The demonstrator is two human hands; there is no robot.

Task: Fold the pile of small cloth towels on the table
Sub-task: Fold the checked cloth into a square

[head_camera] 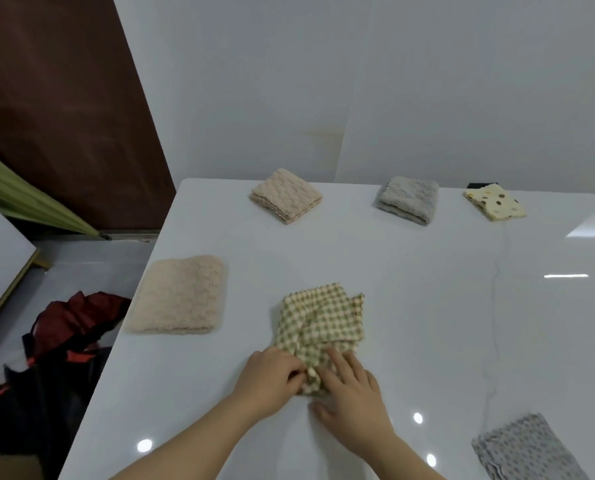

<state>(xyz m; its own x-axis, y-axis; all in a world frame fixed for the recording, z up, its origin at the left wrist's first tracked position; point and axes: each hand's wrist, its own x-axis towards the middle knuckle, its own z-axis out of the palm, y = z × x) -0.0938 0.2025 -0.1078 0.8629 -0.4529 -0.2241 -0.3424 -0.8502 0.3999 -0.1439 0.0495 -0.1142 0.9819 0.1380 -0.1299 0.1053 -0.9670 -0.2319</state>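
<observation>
Hands both on checked towel (pixel 320 323), crumpled and partly folded, near centre of bench (pixel 427 306). At towel's near edge: left hand (pixel 272 379) fingers curled, pinching cloth; right hand (pixel 353 389) fingers fairly straight, pressing flat on cloth, thumb on bench. Folded, well apart: beige towel (pixel 180 296) left; tan towel (pixel 285 195), grey towel (pixel 408 199), spotted towel (pixel 495 202) along far edge; dotted towel (pixel 524 448) near right.
</observation>
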